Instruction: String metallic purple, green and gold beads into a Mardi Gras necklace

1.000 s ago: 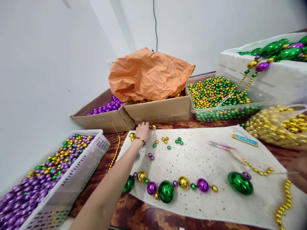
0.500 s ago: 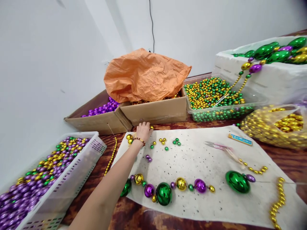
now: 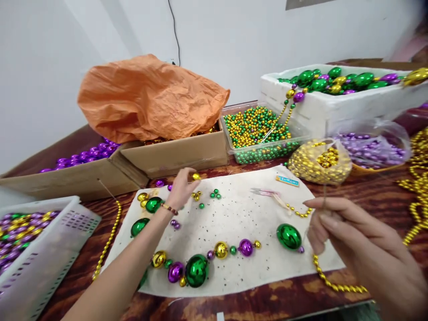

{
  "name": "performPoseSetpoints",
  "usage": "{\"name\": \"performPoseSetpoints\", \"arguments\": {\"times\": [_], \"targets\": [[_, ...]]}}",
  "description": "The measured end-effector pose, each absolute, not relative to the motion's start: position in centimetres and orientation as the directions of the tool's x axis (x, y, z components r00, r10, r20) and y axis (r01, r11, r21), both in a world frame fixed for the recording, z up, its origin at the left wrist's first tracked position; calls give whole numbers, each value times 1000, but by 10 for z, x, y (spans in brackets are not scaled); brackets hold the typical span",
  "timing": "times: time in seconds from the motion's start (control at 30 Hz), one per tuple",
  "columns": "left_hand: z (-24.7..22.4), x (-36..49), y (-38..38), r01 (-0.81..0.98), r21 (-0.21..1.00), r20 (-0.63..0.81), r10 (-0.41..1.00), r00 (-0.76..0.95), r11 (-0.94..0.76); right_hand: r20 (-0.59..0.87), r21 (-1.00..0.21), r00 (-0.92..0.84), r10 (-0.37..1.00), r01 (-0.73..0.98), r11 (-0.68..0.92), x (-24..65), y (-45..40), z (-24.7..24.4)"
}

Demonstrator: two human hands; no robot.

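Observation:
My left hand [image 3: 180, 189], a beaded bracelet at its wrist, pinches a shiny gold bead [image 3: 196, 176] over the far edge of the white cloth [image 3: 234, 223]. At the right, my right hand [image 3: 351, 236] is closed in a pinch on a thin needle [image 3: 324, 194], its thread hard to follow. Left of that hand lies a large green bead [image 3: 289, 236] with a small purple bead [image 3: 301, 249] against it. A row of mixed beads [image 3: 197, 270] curves along the near side of the cloth. Small green beads [image 3: 216, 194] sit loose near my left hand.
Cardboard boxes [image 3: 174, 160] under an orange bag [image 3: 150, 98] stand behind the cloth. A clear bin [image 3: 264, 154], a foam box [image 3: 301, 102] and bead bags [image 3: 319, 167] fill the back right. A plastic basket [image 3: 67, 236] stands left. Small scissors [image 3: 267, 192] lie on the cloth.
The view has swung right. My right hand has come into view with the needle. My left hand has lifted slightly, and the gold bead now shows between its fingertips.

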State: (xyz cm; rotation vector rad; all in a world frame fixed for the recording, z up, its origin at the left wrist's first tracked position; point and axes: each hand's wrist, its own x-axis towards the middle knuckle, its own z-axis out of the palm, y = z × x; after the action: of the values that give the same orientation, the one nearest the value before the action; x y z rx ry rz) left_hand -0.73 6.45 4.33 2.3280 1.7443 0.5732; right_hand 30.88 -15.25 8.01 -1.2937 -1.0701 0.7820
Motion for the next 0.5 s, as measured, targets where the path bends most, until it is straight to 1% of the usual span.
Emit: {"name": "performPoseSetpoints", "arguments": {"times": [0.03, 0.07, 0.1, 0.13, 0.17, 0.2, 0.27, 0.3, 0.37, 0.43, 0.5], "targets": [[46, 4, 50, 738, 583, 171, 939, 297, -340, 162, -986, 271, 949, 81, 145, 306, -152, 76], [48, 16, 34, 534, 782, 131, 922, 364, -322, 150, -988, 199, 969, 57, 141, 303, -151, 70], [48, 28, 19, 349, 896, 113, 903, 415, -273, 138, -990, 145, 980, 42, 133, 300, -150, 63], [49, 39, 4, 211, 953, 103, 887, 450, -218, 127, -992, 119, 985, 36, 124, 296, -149, 56], [48, 49, -9, 123, 977, 98, 880, 465, -174, 115, -993, 104, 988, 25, 113, 293, -149, 49], [48, 57, -20, 75, 986, 94, 876, 473, -147, 103, -995, 103, 989, 7, 103, 292, -150, 43], [47, 70, -37, 46, 991, 88, 875, 475, -125, 91, -995, 141, 986, -15, 94, 294, -154, 34], [47, 75, -43, 43, 992, 84, 874, 478, -119, 86, -996, 198, 976, -10, 90, 299, -157, 32], [46, 82, -51, 20, 996, 72, 872, 485, -93, 90, -996, 385, 919, 39, 81, 314, -164, 32], [45, 88, -54, -16, 997, 68, 876, 477, -69, 101, -994, 568, 817, 84, 64, 334, -167, 37], [44, 95, -57, -36, 996, 86, 888, 453, -78, 148, -989, 682, 716, 108, 101, 350, -163, 45]]}}
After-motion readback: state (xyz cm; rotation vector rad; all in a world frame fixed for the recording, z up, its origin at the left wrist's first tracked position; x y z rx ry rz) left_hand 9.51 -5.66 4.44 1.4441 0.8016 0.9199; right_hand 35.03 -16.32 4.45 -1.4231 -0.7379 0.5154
